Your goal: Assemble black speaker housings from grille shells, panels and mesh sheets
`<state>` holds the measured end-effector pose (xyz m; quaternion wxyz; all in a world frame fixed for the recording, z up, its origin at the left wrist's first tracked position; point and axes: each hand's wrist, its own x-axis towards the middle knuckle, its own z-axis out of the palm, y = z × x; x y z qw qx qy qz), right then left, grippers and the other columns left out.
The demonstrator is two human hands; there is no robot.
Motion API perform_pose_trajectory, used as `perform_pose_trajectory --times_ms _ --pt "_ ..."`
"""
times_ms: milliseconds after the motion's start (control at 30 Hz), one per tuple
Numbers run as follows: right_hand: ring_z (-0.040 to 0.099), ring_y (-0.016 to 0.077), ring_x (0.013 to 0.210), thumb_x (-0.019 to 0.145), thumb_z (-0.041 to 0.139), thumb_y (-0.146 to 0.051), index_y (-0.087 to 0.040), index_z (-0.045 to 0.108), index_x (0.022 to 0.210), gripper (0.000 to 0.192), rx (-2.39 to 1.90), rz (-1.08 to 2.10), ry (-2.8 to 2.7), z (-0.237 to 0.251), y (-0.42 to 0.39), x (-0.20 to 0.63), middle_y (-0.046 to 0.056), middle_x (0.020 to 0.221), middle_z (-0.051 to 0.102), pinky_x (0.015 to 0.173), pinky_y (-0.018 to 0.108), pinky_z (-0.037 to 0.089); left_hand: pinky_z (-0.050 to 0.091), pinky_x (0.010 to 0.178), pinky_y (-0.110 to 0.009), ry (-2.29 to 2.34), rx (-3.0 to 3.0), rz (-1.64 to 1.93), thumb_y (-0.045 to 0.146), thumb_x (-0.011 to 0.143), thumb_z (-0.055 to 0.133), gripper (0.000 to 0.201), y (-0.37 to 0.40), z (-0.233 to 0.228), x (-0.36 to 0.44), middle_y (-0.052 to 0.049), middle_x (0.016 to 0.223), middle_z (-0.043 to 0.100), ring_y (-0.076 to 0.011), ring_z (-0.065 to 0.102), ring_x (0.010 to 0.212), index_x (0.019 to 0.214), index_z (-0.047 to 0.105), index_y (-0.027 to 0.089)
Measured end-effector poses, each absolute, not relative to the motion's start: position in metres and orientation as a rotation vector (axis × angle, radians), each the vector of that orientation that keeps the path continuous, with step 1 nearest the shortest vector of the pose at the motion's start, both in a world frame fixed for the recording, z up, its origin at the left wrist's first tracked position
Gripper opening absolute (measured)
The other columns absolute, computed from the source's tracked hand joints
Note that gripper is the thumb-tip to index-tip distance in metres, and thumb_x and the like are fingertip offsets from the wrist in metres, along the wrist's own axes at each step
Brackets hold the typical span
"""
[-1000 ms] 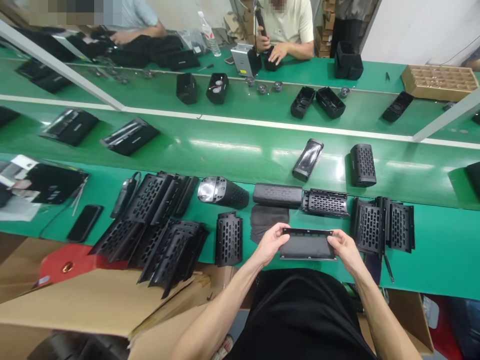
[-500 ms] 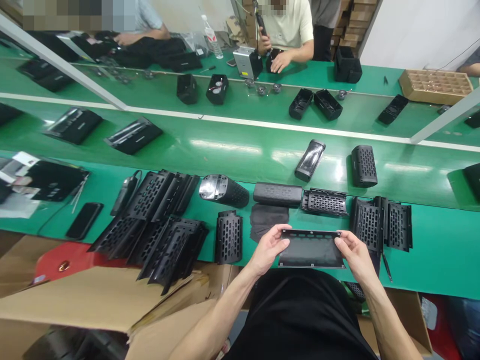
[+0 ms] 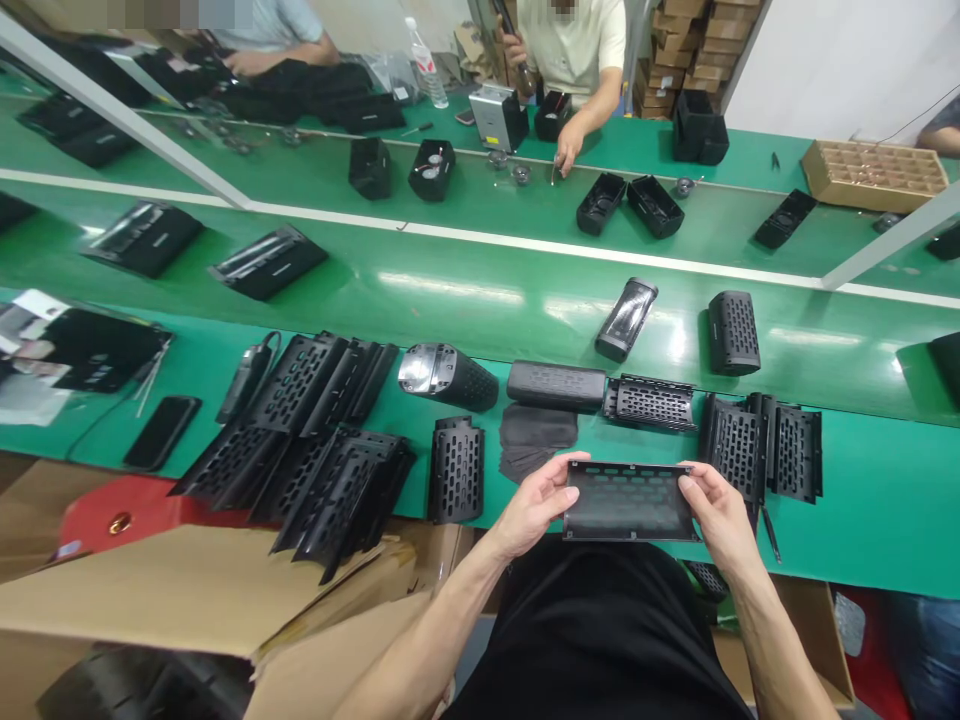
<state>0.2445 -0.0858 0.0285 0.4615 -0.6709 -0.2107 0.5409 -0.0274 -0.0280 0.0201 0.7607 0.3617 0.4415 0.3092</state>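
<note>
I hold a black perforated grille panel (image 3: pixel 628 500) level in front of my body, just above the near edge of the green table (image 3: pixel 862 500). My left hand (image 3: pixel 536 502) pinches its left end and my right hand (image 3: pixel 718 515) grips its right end. Dark fabric pieces (image 3: pixel 534 436) lie on the table just beyond my left hand. A single grille (image 3: pixel 456 470) lies to the left of them. A finished black speaker (image 3: pixel 556 385) and another grille (image 3: pixel 651 402) lie behind.
Piles of black grilles lie at left (image 3: pixel 315 450) and right (image 3: pixel 761 445). A phone (image 3: pixel 161 432) and a cardboard box (image 3: pixel 187 595) sit at near left. Speakers rest on the conveyor belt (image 3: pixel 465 300). A person across the line reaches to the belt (image 3: pixel 568 155).
I have tilted the grille panel so its inner face shows more, and it sits slightly lower and to the right. The person across has stretched a hand out onto the belt.
</note>
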Motion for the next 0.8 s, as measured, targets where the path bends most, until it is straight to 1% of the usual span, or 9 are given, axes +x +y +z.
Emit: perform_pose_trajectory --times_ms 67,100,267,400,533,600,733,800 --pt "0.062 0.0175 0.070 0.065 0.091 -0.063 -0.024 0.076 0.092 0.050 -1.652 1.319 -0.515 0.029 -0.086 0.245 0.002 0.080 0.071 0.062 0.026 0.049 0.047 0.071 -0.026 0.959 0.794 0.628 0.044 0.079 0.084 0.061 -0.028 0.021 -0.029 -0.004 0.092 0.065 -0.0164 0.056 0.077 0.134 0.070 0.023" --pt "0.062 0.0176 0.070 0.065 0.091 -0.063 -0.024 0.076 0.092 0.050 -1.653 1.313 -0.513 0.029 -0.086 0.246 0.002 0.080 0.072 0.062 0.026 0.049 0.046 0.069 -0.026 0.946 0.790 0.613 0.044 0.079 0.084 0.062 -0.029 0.021 -0.029 -0.004 0.091 0.065 -0.0157 0.055 0.075 0.136 0.068 0.023" --pt "0.064 0.0177 0.074 0.067 0.091 -0.065 -0.023 0.075 0.089 0.049 -1.656 1.287 -0.516 0.027 -0.087 0.248 0.003 0.086 0.074 0.065 0.026 0.050 0.048 0.079 -0.027 0.838 0.781 0.637 0.039 0.086 0.081 0.058 -0.029 0.022 -0.030 -0.006 0.100 0.069 -0.0174 0.060 0.087 0.139 0.064 0.021" --pt "0.065 0.0183 0.078 0.070 0.089 -0.064 -0.024 0.076 0.091 0.048 -1.654 1.280 -0.534 0.027 -0.088 0.249 0.003 0.089 0.075 0.069 0.027 0.052 0.049 0.082 -0.026 0.810 0.781 0.625 0.037 0.088 0.080 0.060 -0.030 0.022 -0.031 -0.008 0.108 0.071 -0.0172 0.063 0.091 0.142 0.062 0.022" --pt "0.065 0.0190 0.080 0.070 0.090 -0.061 -0.025 0.078 0.098 0.048 -1.638 1.304 -0.560 0.030 -0.090 0.251 0.002 0.085 0.072 0.074 0.028 0.053 0.050 0.082 -0.026 0.772 0.789 0.617 0.034 0.087 0.080 0.064 -0.029 0.024 -0.034 -0.008 0.107 0.071 -0.0171 0.064 0.090 0.146 0.059 0.022" --pt "0.065 0.0188 0.080 0.070 0.091 -0.059 -0.025 0.079 0.103 0.049 -1.631 1.319 -0.579 0.033 -0.091 0.253 0.002 0.084 0.070 0.075 0.028 0.054 0.050 0.082 -0.026 0.765 0.809 0.610 0.032 0.087 0.079 0.064 -0.029 0.026 -0.035 -0.010 0.111 0.071 -0.0177 0.064 0.092 0.147 0.058 0.022" --pt "0.062 0.0175 0.080 0.073 0.089 -0.058 -0.026 0.080 0.108 0.048 -1.661 1.285 -0.678 0.036 -0.092 0.257 0.002 0.084 0.068 0.073 0.026 0.052 0.051 0.088 -0.029 0.765 0.860 0.596 0.031 0.089 0.077 0.060 -0.026 0.030 -0.036 -0.011 0.124 0.069 -0.0204 0.066 0.102 0.146 0.059 0.023" --pt "0.060 0.0170 0.079 0.075 0.087 -0.059 -0.026 0.080 0.108 0.047 -1.683 1.250 -0.719 0.036 -0.092 0.258 0.002 0.084 0.067 0.072 0.025 0.051 0.051 0.090 -0.030 0.762 0.871 0.592 0.030 0.090 0.076 0.058 -0.025 0.032 -0.036 -0.011 0.126 0.069 -0.0207 0.066 0.103 0.146 0.060 0.025"
